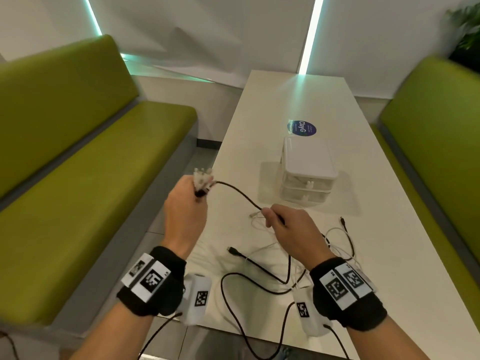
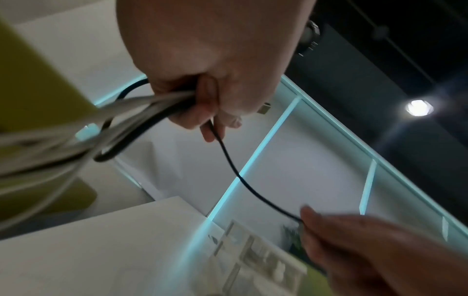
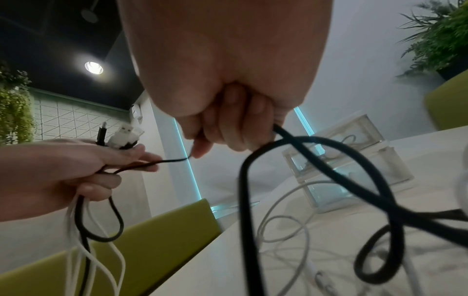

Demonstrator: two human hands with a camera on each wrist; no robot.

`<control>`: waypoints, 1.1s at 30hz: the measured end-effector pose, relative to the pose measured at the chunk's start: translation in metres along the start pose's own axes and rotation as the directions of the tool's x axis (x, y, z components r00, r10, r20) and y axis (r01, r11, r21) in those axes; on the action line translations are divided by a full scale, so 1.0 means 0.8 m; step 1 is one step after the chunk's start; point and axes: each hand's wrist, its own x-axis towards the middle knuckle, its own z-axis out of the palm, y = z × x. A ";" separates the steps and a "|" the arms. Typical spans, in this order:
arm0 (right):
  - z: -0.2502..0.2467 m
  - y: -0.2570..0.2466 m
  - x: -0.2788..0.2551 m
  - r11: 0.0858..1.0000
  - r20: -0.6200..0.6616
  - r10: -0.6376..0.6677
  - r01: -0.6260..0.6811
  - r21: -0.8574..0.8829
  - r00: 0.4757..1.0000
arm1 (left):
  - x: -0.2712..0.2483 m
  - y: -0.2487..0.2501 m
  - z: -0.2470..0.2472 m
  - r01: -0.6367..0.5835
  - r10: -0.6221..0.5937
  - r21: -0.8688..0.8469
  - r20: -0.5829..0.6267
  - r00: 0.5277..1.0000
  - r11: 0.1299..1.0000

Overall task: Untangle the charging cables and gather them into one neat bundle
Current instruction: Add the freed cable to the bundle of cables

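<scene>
Loose cables [image 1: 280, 258] lie on the table [image 1: 376, 229], before the drawer box [image 1: 307, 165], between two benches [image 1: 85, 162].

The desk [image 1: 363, 255] is showing a smooth, pale, faintly glossy top at the centre of the head view. The benches [image 1: 78, 165] at both edges are wearing smooth green vinyl-like upholstery. The black cable [image 1: 241, 194] is looking matt; the storage box [image 1: 306, 162] is looking like clear plastic under a white lid.

Looks like a café or office lounge booth: lime-green padded benches [image 1: 78, 162] flanking a long white table [image 1: 298, 100], glowing light strips [image 1: 310, 35] in white walls, potted greenery [image 1: 465, 29], dark ceiling with spotlight [image 3: 93, 67].
</scene>
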 end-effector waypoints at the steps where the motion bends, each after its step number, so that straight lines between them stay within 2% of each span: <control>1: -0.001 -0.003 0.003 1.000 -0.006 -0.010 0.010 -0.009 1.000 | -0.009 0.007 0.003 -0.100 0.100 0.001 0.023 0.995 0.995; 3: -0.002 -0.011 0.006 0.999 -0.009 -0.048 0.048 0.008 0.999 | -0.027 0.016 0.015 -0.276 0.279 -0.042 0.142 0.950 0.960; 4: -0.003 -0.013 0.007 0.997 -0.013 -0.075 0.075 0.035 0.997 | -0.035 0.020 0.023 -0.325 0.329 -0.055 0.220 0.918 0.944; 6: -0.005 -0.016 0.006 0.988 -0.023 -0.112 0.114 0.105 0.993 | -0.044 0.025 0.035 -0.396 0.382 -0.029 0.341 0.859 0.918; 7: -0.006 -0.014 0.005 0.985 -0.022 -0.118 0.120 0.122 0.993 | -0.045 0.027 0.038 -0.402 0.372 0.000 0.374 0.850 0.916; 9: -0.010 -0.009 0.001 0.988 0.000 -0.105 0.105 0.110 0.994 | -0.040 0.028 0.035 -0.373 0.329 0.043 0.383 0.863 0.927; 10: -0.012 -0.005 -0.002 0.991 0.015 -0.082 0.080 0.108 0.997 | -0.035 0.028 0.030 -0.341 0.310 0.033 0.339 0.888 0.940; 11: -0.015 -0.001 -0.004 0.993 0.030 -0.050 0.046 0.111 0.998 | -0.027 0.027 0.023 -0.273 0.265 -0.003 0.260 0.928 0.962; 13: -0.021 0.008 -0.008 0.992 0.053 0.008 -0.014 0.124 0.999 | -0.009 0.022 0.006 -0.081 0.093 -0.134 0.084 0.992 0.988; 14: -0.023 0.011 -0.010 0.992 0.067 0.023 -0.031 0.119 0.997 | -0.001 0.017 -0.001 0.002 0.004 -0.168 0.033 0.999 0.986; 16: -0.023 0.015 -0.011 0.997 0.111 0.029 -0.038 0.073 0.993 | 0.006 0.009 -0.006 0.061 -0.060 -0.054 0.018 0.998 0.997; 18: -0.018 0.013 -0.011 0.999 0.147 0.028 -0.031 0.017 0.989 | -0.003 0.008 -0.002 0.019 -0.022 0.081 0.048 0.999 0.997; 20: -0.013 0.008 -0.009 1.000 0.157 0.019 -0.016 -0.019 0.987 | -0.023 0.013 0.006 -0.078 0.075 0.026 0.107 0.991 0.997; 21: -0.010 0.006 -0.008 0.999 0.165 0.009 -0.001 -0.050 0.986 | -0.032 0.014 0.012 -0.126 0.129 -0.030 0.174 0.976 0.992; 23: -0.002 0.001 -0.007 0.992 0.198 -0.024 0.049 -0.118 0.980 | -0.049 0.017 0.025 -0.199 0.209 -0.066 0.343 0.916 0.978; 25: 0.005 0.000 -0.008 0.990 0.212 -0.052 0.078 -0.116 0.976 | -0.058 0.019 0.035 -0.253 0.206 0.038 0.471 0.858 0.967; 29: 0.016 0.016 -0.016 0.991 0.281 -0.054 0.086 -0.103 0.958 | -0.050 0.019 0.039 -0.334 0.150 0.224 0.580 0.800 0.916; 31: 0.021 0.027 -0.017 0.982 0.362 0.007 0.062 -0.180 0.932 | -0.039 0.011 0.033 -0.308 0.094 0.302 0.560 0.823 0.902; 33: 0.021 0.040 -0.016 0.970 0.400 0.069 0.033 -0.242 0.914 | -0.021 -0.002 0.026 -0.208 -0.002 0.410 0.456 0.890 0.888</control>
